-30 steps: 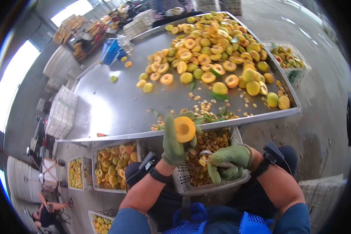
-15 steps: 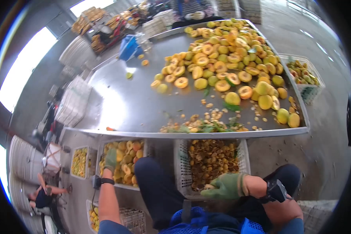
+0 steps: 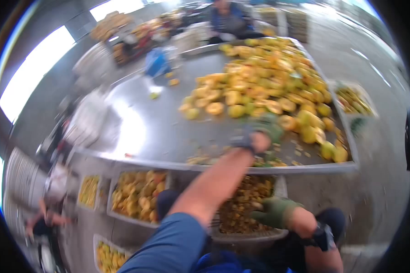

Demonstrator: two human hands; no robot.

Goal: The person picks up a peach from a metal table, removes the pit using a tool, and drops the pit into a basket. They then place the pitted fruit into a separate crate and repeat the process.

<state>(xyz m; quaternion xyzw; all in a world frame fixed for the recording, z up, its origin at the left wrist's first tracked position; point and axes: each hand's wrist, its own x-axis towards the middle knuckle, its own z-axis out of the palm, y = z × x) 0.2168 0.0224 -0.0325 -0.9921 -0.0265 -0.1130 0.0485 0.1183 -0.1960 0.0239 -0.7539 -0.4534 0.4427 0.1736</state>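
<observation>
My left hand point(image 3: 268, 127), in a green glove, reaches over the metal table point(image 3: 159, 132) to the near edge of a heap of yellow peaches point(image 3: 241, 84), many of them halved. It is blurred, and its fingers cannot be made out. My right hand point(image 3: 275, 212), also in a green glove, is over a white crate point(image 3: 281, 186) of brown pits and scraps point(image 3: 241, 200). Its fingers are curled in with the thumb near them; what they hold, if anything, is too blurred to name. Loose pits point(image 3: 205, 157) lie along the table's near edge.
A crate of peach halves point(image 3: 139, 195) stands left of my knee, with further fruit crates point(image 3: 89, 191) beyond it. Another fruit crate point(image 3: 353, 99) is right of the table. A person point(image 3: 232, 22) sits at the far end. A blue object point(image 3: 157, 63) lies at the table's far left.
My left hand has left the crate of peach halves and swung up and right to the heap on the table. My right hand has shifted slightly right and up over the pit crate.
</observation>
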